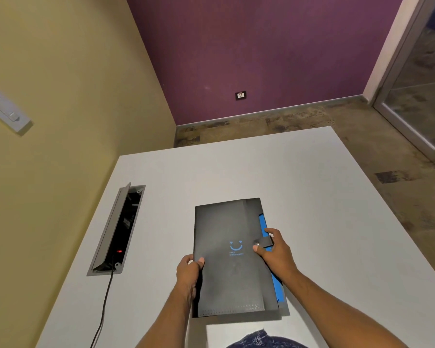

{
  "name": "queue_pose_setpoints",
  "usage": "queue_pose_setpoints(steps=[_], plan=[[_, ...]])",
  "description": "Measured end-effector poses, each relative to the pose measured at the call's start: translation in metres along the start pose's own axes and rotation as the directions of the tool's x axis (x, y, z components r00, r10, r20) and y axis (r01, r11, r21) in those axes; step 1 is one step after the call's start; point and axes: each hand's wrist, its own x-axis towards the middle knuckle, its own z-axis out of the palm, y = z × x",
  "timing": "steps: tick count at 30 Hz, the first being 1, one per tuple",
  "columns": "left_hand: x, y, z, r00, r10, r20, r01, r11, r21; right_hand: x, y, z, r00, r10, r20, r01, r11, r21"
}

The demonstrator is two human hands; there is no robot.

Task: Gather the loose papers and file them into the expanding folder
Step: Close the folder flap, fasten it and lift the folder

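Observation:
A black expanding folder (226,229) with a blue smiley print lies flat and closed on the white table (312,197), close to the near edge. Blue inner pockets show along its right side. My left hand (189,272) grips the folder's left edge, thumb on the cover. My right hand (274,249) holds the strap tab at the right edge, with the thumb pressing on the metal snap button. No loose papers are in view.
An open cable box (118,229) is sunk into the table at the left, with a red light inside and a black cable (103,307) running toward the near edge. A yellow wall stands left of the table. Floor lies beyond the far and right edges.

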Motion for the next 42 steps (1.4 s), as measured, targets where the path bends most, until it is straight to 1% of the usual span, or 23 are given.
queue_pose_setpoints(steps=[3, 5, 7, 9, 11, 14, 16, 19, 24, 26, 31, 34, 39, 42], plan=[[0.002, 0.002, 0.000, 1.000, -0.003, 0.008, 0.003, 0.999, -0.044, 0.001, -0.005, 0.002, 0.996, -0.045, -0.073, 0.043, 0.999, -0.031], [0.004, 0.003, 0.000, 1.000, -0.007, 0.008, 0.008, 0.997, -0.073, 0.001, -0.006, 0.003, 0.996, -0.010, -0.093, 0.010, 1.000, -0.005], [0.007, 0.004, -0.001, 1.000, -0.010, 0.004, 0.010, 0.995, -0.099, 0.002, -0.008, 0.004, 0.995, 0.047, -0.083, -0.044, 0.999, 0.032], [0.011, 0.004, -0.004, 1.000, -0.020, -0.003, 0.019, 0.993, -0.118, 0.005, -0.007, 0.003, 0.993, 0.112, -0.026, -0.108, 0.985, 0.136], [0.017, 0.006, -0.007, 0.999, -0.029, -0.016, 0.026, 0.989, -0.148, 0.008, -0.005, 0.000, 0.980, 0.182, 0.076, -0.193, 0.963, 0.187], [0.028, 0.012, -0.014, 0.999, -0.032, -0.038, 0.025, 0.985, -0.169, 0.010, 0.000, 0.000, 0.939, 0.220, 0.264, -0.264, 0.953, 0.146], [0.036, 0.018, -0.018, 0.999, -0.017, -0.046, 0.010, 0.988, -0.153, 0.014, 0.000, 0.004, 0.926, 0.222, 0.306, -0.271, 0.954, 0.127], [0.047, 0.034, -0.026, 1.000, 0.000, -0.004, -0.001, 0.991, -0.136, 0.028, -0.009, 0.018, 0.937, 0.214, 0.276, -0.239, 0.969, 0.059], [0.068, 0.065, -0.045, 0.984, 0.043, 0.174, -0.029, 0.996, -0.087, 0.066, -0.036, 0.045, 0.964, 0.203, 0.174, -0.194, 0.979, -0.070], [0.080, 0.074, -0.051, 0.979, 0.048, 0.198, -0.030, 0.995, -0.093, 0.084, -0.051, 0.057, 0.971, 0.204, 0.122, -0.196, 0.977, -0.080], [0.117, 0.100, -0.061, 0.982, 0.075, 0.173, -0.055, 0.991, -0.120, 0.132, -0.082, 0.094, 0.976, 0.215, 0.021, -0.212, 0.973, -0.088], [0.140, 0.118, -0.063, 0.985, 0.082, 0.152, -0.062, 0.989, -0.132, 0.157, -0.094, 0.112, 0.977, 0.215, -0.006, -0.215, 0.974, -0.066], [0.180, 0.138, -0.066, 0.990, 0.064, 0.123, -0.053, 0.994, -0.094, 0.196, -0.112, 0.130, 0.968, 0.246, 0.055, -0.245, 0.969, -0.024], [0.202, 0.146, -0.067, 0.994, 0.061, 0.089, -0.054, 0.995, -0.080, 0.213, -0.115, 0.139, 0.969, 0.238, 0.069, -0.238, 0.971, -0.022]])
